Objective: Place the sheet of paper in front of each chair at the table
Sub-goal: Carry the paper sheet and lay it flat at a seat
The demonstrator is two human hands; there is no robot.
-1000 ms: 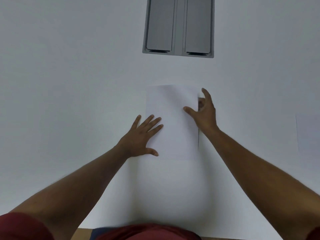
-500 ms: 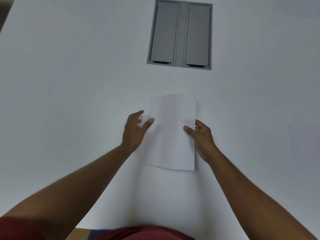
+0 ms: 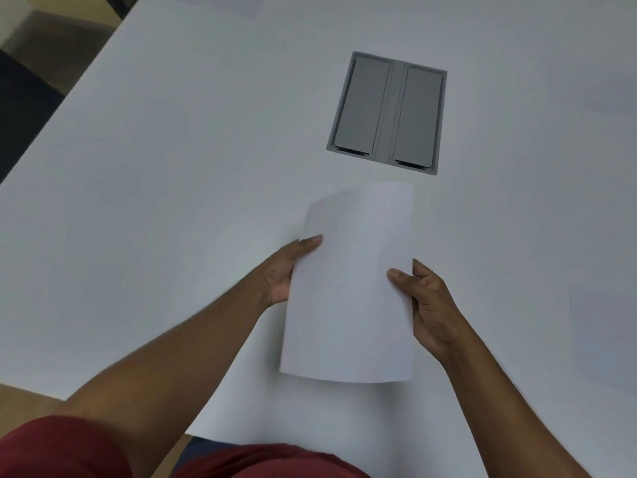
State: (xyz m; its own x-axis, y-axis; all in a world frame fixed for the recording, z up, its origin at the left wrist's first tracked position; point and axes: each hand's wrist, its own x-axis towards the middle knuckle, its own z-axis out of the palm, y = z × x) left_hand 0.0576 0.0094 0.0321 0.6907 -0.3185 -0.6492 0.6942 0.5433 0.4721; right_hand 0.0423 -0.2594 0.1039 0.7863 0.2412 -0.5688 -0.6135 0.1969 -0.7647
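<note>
A white sheet of paper [image 3: 351, 288] is held lifted above the white table [image 3: 172, 201], slightly curved. My left hand [image 3: 286, 270] grips its left edge, thumb on top. My right hand [image 3: 427, 305] grips the right edge, thumb on the sheet. Whether it is one sheet or a thin stack, I cannot tell. Another white sheet [image 3: 603, 332] lies flat on the table at the right. A faint sheet [image 3: 238, 5] lies at the far edge, top left.
A grey cable hatch with two flaps [image 3: 387, 112] is set into the table just beyond the held paper. The table's left edge runs diagonally, with dark floor [image 3: 34, 81] beyond it. My red shirt fills the bottom.
The paper lay flat on the table under both hands; now both hands grip its edges and have lifted it. My view has swung to the left.
</note>
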